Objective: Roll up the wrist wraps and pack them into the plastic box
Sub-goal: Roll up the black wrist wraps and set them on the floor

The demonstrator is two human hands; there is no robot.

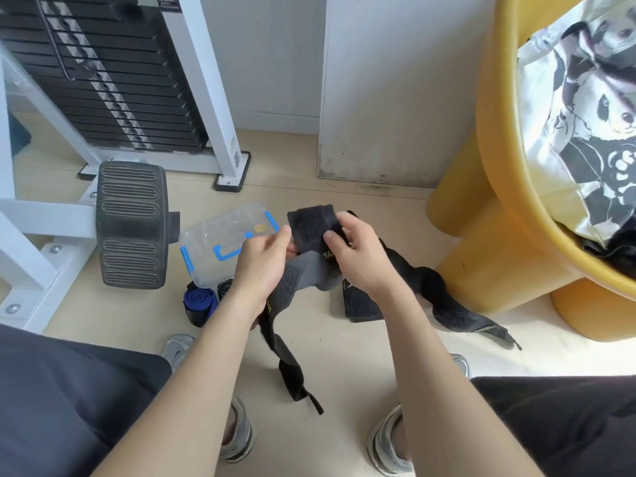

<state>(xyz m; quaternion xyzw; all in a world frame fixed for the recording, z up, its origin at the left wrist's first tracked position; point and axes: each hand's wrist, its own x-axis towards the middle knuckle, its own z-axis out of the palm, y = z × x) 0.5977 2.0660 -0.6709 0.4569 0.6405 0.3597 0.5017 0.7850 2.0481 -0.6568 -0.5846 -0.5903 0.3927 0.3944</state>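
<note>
The left hand [261,266] and right hand [354,256] are bare, and so are the left forearm [192,366] and right forearm [430,366]. Plain, loose charcoal cloth covers the left leg [69,390] and right leg [568,425]. The left trainer [241,438] and right trainer [385,442] are grey-and-silver mesh, worn over bare ankles. The left toe bears a small dark swoosh.

Saw a black weight stack [103,80] in a white frame [206,80] at upper left, a ribbed black footplate [132,223] just below. Noted a yellow chair [499,235] at right, holding a panda-print bag [585,132].
</note>
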